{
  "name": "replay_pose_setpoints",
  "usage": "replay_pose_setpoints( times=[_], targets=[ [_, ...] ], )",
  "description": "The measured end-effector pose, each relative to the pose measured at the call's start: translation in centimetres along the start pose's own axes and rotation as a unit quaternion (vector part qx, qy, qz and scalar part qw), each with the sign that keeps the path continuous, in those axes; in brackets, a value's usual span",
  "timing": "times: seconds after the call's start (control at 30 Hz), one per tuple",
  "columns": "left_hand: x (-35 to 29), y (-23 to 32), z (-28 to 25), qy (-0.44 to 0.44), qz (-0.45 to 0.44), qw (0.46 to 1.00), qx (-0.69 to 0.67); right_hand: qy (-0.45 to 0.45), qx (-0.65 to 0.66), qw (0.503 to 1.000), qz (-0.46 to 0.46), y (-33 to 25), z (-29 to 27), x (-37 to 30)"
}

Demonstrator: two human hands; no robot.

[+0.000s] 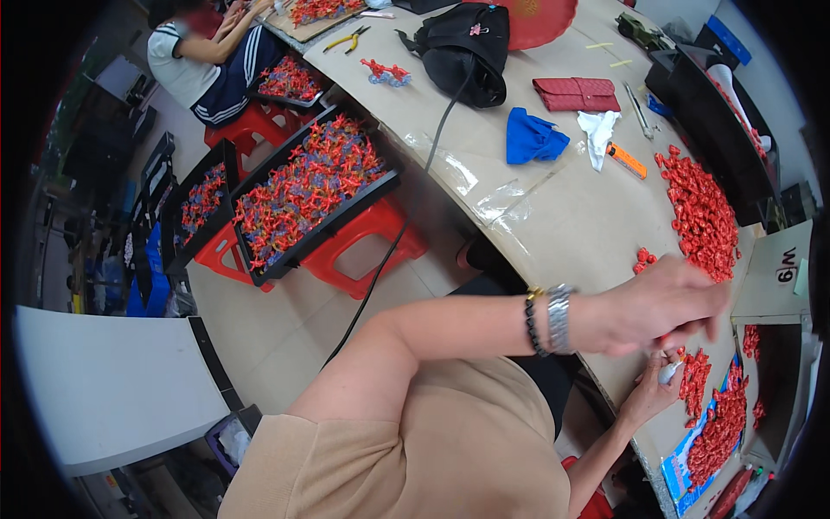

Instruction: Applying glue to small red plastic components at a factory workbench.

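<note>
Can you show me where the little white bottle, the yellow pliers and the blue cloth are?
White bottle [668, 373], head view: on its white body.
Yellow pliers [355, 36], head view: where the handles come together.
Blue cloth [530, 140], head view: the middle of its crumpled top.

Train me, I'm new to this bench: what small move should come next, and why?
Perhaps bring the left hand slightly nearer the white bottle: the right hand holds it, and a red piece shows at the left hand's lower edge.
</note>
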State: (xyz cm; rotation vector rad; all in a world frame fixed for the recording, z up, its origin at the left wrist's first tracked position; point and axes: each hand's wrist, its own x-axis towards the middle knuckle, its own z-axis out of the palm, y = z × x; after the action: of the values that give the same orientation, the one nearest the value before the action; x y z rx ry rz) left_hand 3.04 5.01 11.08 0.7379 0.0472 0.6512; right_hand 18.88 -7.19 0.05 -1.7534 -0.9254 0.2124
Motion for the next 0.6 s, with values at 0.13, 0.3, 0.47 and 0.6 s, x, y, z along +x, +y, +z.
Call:
replay_pose_setpoints(
  times=[0.13, 0.3, 0.47, 0.6],
  targets=[
    [3.5, 6.1, 1.2, -0.015, 0.158, 0.966, 0.204, 0.003, -0.073, 0.997, -0.039, 0.4, -0.1, -0.1],
    [4.1, 12.1, -3.8, 0.090, 0.211, 0.897, 0.377, -0.001, -0.068, 0.998, -0.012, 0.3, -0.3, -0.1],
    [-2.9, 20.2, -13.9, 0.250, 0.323, 0.625, 0.665, -0.014, -0.084, 0.996, -0.021, 0.3, -0.5, 0.0],
    [-9.4, 26.3, -20.9, 0.400, 0.209, 0.386, 0.804, -0.025, -0.074, 0.997, 0.002, -0.1, -0.6, 0.1]
  ],
)
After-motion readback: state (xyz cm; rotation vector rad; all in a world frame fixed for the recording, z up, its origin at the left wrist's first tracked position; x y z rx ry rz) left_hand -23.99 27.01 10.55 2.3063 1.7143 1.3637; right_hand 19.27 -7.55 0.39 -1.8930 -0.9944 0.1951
